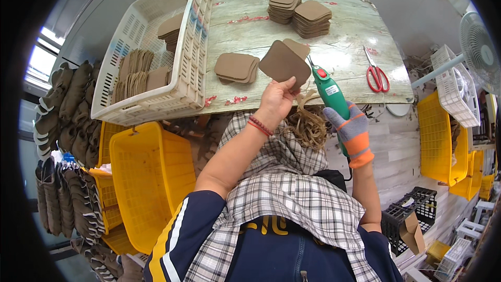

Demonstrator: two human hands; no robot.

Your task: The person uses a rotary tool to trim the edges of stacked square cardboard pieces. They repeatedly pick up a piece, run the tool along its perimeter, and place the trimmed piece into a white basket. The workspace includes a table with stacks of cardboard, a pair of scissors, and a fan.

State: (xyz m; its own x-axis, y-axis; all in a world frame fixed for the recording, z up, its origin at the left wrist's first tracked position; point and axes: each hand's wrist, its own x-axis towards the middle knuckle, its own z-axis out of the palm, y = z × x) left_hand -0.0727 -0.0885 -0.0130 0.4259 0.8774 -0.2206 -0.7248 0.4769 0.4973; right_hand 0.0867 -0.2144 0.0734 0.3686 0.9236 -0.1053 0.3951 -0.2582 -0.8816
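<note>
My bare left hand (281, 99) pinches the lower corner of a brown rounded-square fabric piece (283, 63), held tilted over the table's near edge. Another brown piece (298, 47) shows partly behind it. In a grey and orange glove, my right hand (352, 131) wraps round a green handheld power tool (334, 96) with a red switch. The tool's narrow metal tip sits close to the held piece's right edge; whether they touch, I cannot tell. Curled brown trimmings (311, 128) hang in a heap below, on my checked apron (276, 190).
A low pile of brown pieces (236, 68) lies left of my hand, two taller stacks (312, 18) stand at the back. Red-handled scissors (377, 78) lie right. A white crate (192, 60) holds more pieces. Yellow bins (130, 188) and a fan (479, 42) flank the table.
</note>
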